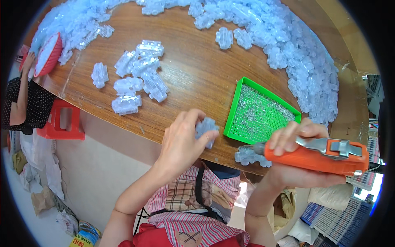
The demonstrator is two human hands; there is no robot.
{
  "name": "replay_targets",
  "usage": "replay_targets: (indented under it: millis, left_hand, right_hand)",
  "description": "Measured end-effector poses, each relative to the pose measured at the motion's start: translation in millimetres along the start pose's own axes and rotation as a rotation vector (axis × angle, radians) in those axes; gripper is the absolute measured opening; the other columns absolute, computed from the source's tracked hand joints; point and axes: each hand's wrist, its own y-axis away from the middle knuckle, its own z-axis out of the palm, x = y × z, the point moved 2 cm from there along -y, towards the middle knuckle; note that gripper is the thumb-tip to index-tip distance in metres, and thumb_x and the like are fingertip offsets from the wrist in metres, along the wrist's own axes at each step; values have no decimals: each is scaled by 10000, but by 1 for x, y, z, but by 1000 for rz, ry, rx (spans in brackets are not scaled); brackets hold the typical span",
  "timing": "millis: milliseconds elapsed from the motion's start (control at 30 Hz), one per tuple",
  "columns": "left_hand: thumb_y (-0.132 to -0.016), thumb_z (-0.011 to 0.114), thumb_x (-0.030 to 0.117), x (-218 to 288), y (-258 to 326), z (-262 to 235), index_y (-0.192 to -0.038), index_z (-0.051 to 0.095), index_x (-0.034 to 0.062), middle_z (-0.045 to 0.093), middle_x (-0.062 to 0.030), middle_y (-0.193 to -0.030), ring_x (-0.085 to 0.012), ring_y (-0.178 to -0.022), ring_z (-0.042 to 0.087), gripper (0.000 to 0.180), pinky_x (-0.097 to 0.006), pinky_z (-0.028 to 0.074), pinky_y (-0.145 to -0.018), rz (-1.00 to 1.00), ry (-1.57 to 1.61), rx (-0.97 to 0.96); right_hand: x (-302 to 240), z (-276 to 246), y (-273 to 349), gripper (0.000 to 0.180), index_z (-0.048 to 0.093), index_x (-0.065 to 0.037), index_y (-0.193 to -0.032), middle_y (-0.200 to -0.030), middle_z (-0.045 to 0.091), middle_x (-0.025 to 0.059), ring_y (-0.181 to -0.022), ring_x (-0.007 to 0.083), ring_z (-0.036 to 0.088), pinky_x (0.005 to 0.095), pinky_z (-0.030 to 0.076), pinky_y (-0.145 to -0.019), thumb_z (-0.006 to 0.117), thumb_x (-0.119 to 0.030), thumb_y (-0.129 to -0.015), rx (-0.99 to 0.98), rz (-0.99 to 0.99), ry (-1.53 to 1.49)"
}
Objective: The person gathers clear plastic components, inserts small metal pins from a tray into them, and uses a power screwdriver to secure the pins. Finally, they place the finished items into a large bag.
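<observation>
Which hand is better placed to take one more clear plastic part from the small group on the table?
Probably the left hand. It holds only a small clear part, and the group of clear parts lies on its side. The right hand grips the orange screwdriver.

1 head-worn fisheye view, steeply downward and close over the wooden table (pixel 193 78) edge

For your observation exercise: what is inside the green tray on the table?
The green tray holds a heap of small silvery metal pieces, probably screws. Its floor beneath them is covered.
</observation>
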Motion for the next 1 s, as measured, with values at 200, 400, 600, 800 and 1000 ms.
replay_targets:
  millis: [200,400,600,800,1000]
  left_hand:
    - [-823,732,242,-2,-52,3,-1068,627,3,659,-144,-957,-252,-804,660,357,-378,517,-682,149,57,146]
    - [-776,749,278,9,-56,-35,-912,668,95,580,-93,-1134,-320,-1200,430,243,-462,337,-993,541,-753,459]
    - [-767,750,296,-48,-73,-70,-923,628,120,553,-49,-1157,-305,-1273,368,265,-558,159,-1072,493,-906,421]
    - [-777,753,217,-21,-57,-68,-897,639,150,595,2,-1055,-273,-1206,449,178,-509,226,-1005,612,-772,397]
    - [-738,750,396,35,13,37,-886,645,149,561,-14,-968,-225,-1053,493,307,-451,293,-903,815,-390,90]
  right_hand:
    - [-1,-17,5,1009,493,46,-963,-794,491,105,-494,195,508,317,436,-436,327,-919,-718,208,-9,180]
    - [-12,-23,14,1098,496,50,-922,-654,516,114,-519,191,542,321,485,-445,289,-984,-618,289,-27,199]
    - [-13,-32,16,1044,501,37,-938,-658,488,113,-462,194,486,308,431,-438,319,-954,-669,362,-15,247]
    - [-12,-30,15,1054,520,37,-945,-633,524,114,-468,201,503,311,432,-437,356,-960,-643,545,-61,184]
    - [-10,-37,15,1074,518,45,-935,-659,538,115,-478,204,525,314,442,-438,332,-969,-635,475,-68,155]
